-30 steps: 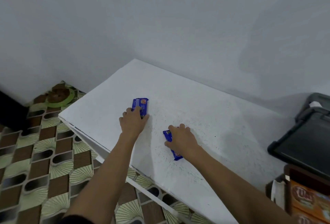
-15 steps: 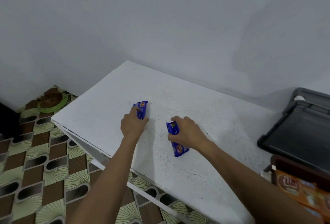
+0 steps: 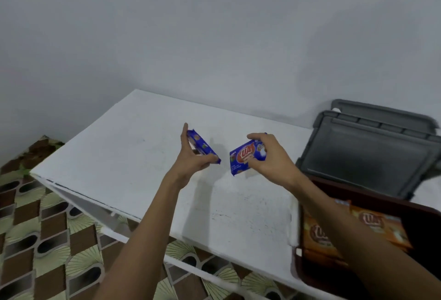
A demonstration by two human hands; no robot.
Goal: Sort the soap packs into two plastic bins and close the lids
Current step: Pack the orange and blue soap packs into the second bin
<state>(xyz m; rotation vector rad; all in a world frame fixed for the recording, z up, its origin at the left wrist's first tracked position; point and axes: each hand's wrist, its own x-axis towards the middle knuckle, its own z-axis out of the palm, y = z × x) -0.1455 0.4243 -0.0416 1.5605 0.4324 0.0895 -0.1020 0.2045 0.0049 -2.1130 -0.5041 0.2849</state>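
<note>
Left hand (image 3: 191,157) pinched blue pack (image 3: 202,146), right hand (image 3: 270,156) clutched second pack (image 3: 245,156); both probably belonged outside orange-filled bin (image 3: 391,201) under right forearm.

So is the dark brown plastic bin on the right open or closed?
Open: orange soap packs show inside the dark brown plastic bin, no lid covering them.

A lone head-worn view looks forward and down from close behind the left hand (image 3: 193,157) and right hand (image 3: 272,156), with the wall (image 3: 214,37) beyond them.
</note>
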